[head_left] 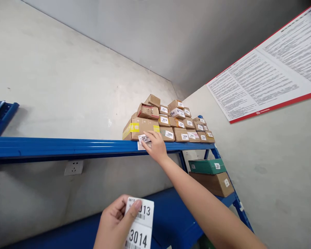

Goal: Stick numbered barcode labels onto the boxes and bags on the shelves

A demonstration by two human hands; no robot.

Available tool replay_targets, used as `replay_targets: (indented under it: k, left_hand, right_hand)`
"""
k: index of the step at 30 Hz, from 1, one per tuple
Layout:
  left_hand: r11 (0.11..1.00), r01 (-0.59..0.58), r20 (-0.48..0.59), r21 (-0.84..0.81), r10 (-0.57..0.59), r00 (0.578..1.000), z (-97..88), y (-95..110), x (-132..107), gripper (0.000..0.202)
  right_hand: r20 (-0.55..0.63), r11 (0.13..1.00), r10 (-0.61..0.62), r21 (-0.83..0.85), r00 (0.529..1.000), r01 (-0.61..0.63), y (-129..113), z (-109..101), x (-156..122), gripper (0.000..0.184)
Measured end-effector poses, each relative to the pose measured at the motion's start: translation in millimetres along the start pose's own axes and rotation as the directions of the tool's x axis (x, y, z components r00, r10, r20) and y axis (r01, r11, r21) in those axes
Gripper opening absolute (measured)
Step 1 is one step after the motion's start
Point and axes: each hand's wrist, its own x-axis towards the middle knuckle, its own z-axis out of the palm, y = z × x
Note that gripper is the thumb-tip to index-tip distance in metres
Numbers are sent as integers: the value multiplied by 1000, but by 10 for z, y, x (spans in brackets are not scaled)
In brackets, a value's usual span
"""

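My right hand (155, 145) reaches up to the top blue shelf (54, 147) and presses its fingers on a white numbered label (144, 138) on the front of a brown cardboard box with yellow tape (134, 128). My left hand (115, 221) is low in the view, pinching a strip of white barcode labels (141, 224) that read 3013 and 3014. Behind the taped box, several small brown boxes (178, 122) with numbered labels are stacked on the same shelf.
A green box (206, 166) lies on a brown box (215, 183) on the lower blue shelf (171, 214). A wall socket (74, 167) sits under the top shelf. A red-edged printed poster (269, 69) hangs on the right wall. Another blue rack (0, 116) shows at far left.
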Motion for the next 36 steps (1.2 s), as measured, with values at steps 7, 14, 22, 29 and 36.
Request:
replay_targets:
  k: [7, 14, 22, 29, 36]
  left_hand:
    - [997, -16, 28, -81, 19, 999, 229, -88, 64, 45]
    - [995, -50, 61, 89, 44, 997, 170, -181, 232, 44]
    - [191, -624, 401, 757, 619, 675, 276, 544, 1152, 17]
    - [-110, -581, 558, 806, 464, 687, 263, 875, 1548, 18]
    - [-8, -602, 510, 799, 541, 669, 259, 830, 1520, 25]
  right_hand:
    - [383, 397, 732, 433, 564, -809, 92, -119, 73, 21]
    - [484, 109, 755, 574, 443, -812, -2, 22, 31, 17]
    - [216, 505, 697, 529, 684, -682, 13, 71, 141, 17]
    - [-9, 934, 228, 285, 974, -216, -96, -71, 54, 20]
    - [-16, 609, 648, 612, 761, -505, 121, -35, 243, 18]
